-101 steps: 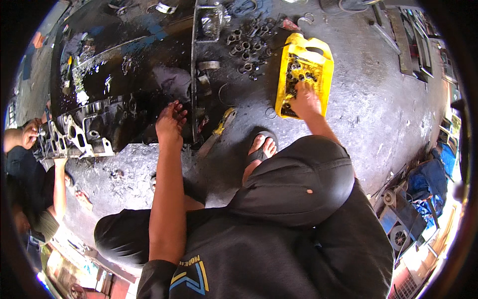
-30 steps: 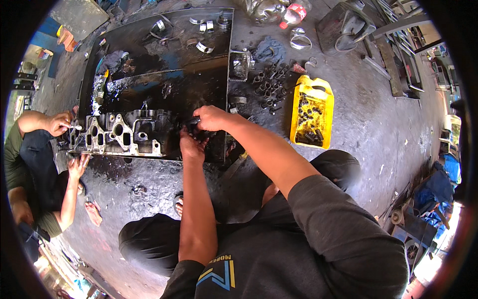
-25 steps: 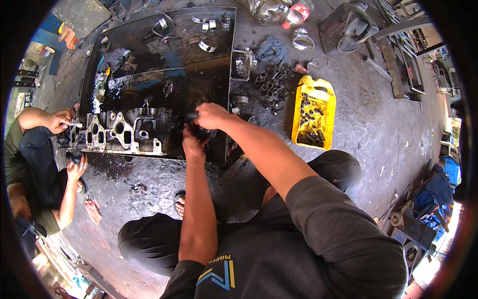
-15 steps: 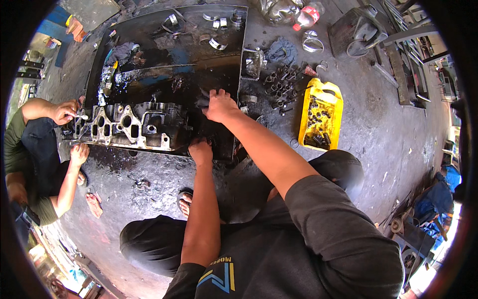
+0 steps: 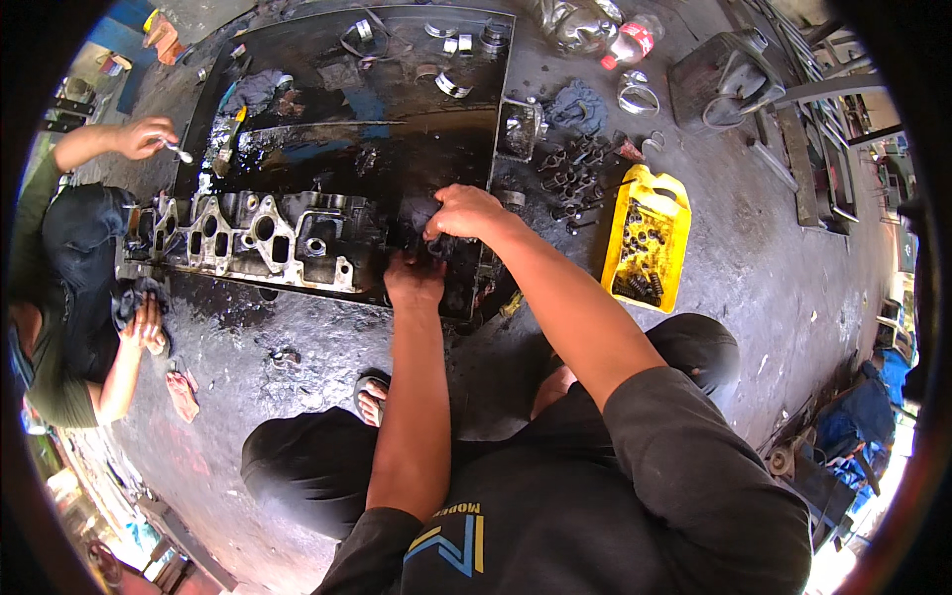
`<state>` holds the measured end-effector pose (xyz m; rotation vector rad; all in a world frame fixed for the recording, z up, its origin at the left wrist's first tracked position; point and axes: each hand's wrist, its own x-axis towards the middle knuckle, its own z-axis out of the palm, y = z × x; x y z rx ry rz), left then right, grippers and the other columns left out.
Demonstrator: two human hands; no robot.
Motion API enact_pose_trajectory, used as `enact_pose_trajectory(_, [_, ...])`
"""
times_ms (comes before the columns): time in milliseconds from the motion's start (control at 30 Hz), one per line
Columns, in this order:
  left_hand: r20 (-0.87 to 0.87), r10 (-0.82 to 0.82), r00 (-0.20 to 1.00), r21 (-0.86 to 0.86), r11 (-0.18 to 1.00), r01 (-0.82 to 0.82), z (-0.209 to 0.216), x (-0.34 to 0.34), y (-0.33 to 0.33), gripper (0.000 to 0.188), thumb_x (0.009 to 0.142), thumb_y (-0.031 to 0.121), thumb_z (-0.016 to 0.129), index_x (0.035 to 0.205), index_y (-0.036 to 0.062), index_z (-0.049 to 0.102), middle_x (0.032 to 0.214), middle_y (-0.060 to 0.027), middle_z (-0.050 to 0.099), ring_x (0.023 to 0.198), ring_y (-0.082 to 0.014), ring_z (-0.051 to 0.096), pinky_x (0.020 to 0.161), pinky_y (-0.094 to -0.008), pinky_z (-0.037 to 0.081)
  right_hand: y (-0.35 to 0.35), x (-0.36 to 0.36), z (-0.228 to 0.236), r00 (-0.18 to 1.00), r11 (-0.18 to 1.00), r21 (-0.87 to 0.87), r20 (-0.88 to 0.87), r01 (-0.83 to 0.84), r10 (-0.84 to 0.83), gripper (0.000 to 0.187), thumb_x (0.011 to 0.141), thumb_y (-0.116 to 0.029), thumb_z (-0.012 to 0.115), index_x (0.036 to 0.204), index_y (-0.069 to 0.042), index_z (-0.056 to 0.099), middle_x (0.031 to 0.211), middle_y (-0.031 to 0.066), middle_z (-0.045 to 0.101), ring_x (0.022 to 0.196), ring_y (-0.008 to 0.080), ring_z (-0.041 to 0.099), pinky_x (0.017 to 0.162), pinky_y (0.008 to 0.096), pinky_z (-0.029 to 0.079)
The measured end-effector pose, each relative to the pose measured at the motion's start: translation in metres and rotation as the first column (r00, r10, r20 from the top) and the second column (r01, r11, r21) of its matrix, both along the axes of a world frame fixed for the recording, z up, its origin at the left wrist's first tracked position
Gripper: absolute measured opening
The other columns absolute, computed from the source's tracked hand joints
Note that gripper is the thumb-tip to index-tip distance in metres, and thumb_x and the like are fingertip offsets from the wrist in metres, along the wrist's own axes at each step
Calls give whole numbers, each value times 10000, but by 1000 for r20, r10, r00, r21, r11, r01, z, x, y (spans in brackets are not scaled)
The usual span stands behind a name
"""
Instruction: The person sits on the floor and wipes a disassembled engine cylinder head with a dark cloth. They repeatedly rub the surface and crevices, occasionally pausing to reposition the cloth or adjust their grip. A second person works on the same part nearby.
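Observation:
My right hand (image 5: 466,210) is closed around a dark greasy rag (image 5: 420,212), over the right part of an oily black metal tray (image 5: 436,149). Just below it, my left hand (image 5: 415,280) is curled at the tray's near edge. Its fingertips sink into dark shadow and grease, so what they grip cannot be made out. The two hands almost touch. To the left of them lies a metal engine cylinder head (image 5: 283,238), long and grimy, with a row of ports facing me.
At the left, a co-worker's hand (image 5: 147,137) holds a small light-coloured tool; the other has a dark cloth (image 5: 127,302). A cut yellow jug (image 5: 613,283) with springs and small parts lies right. Dark engine parts (image 5: 575,178), a rag (image 5: 580,107) and a black canister (image 5: 724,79) stand beyond.
My right hand has come down toward my left with the rag. The co-worker's upper hand has lifted off the cylinder head; their lower hand has dropped and now shows a cloth.

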<state>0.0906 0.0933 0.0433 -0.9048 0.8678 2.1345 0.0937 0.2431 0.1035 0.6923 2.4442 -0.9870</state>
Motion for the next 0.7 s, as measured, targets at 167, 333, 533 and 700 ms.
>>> enact_pose_trajectory(167, [119,7,993,304,952,-44,0,-6,13,423,972,257,272,1273,61,494,1288,-137,522,1179,-301,513,1031,-500,381,-36,7,-8,964,985,-85,-210,148,-163,812,690,-371,784,1343,-22,448,1251,196,578,1139,357,565,957,398,459])
enact_pose_trajectory(333, [95,33,995,465,882,-74,0,-10,12,440,971,250,267,1312,63,472,1316,-142,514,1221,-297,483,1059,-492,349,-44,12,-29,892,964,-170,-373,206,-257,683,708,-273,778,1289,-57,490,1134,221,623,1067,367,594,899,420,481])
enact_pose_trajectory(533, [92,-85,992,405,913,40,12,-14,6,450,987,274,242,1316,85,483,1321,-120,519,1239,-284,473,1068,-496,326,-36,14,-31,928,992,6,-354,125,-114,545,740,-231,749,1211,-53,542,966,233,660,979,379,619,820,446,496])
enact_pose_trajectory(700, [107,-190,976,199,966,166,8,-13,10,413,997,306,270,1292,134,502,1281,-99,547,1200,-272,506,998,-528,383,-26,17,-28,882,956,-227,-392,184,-263,427,762,-333,755,1045,-31,652,888,196,682,861,338,663,753,388,514])
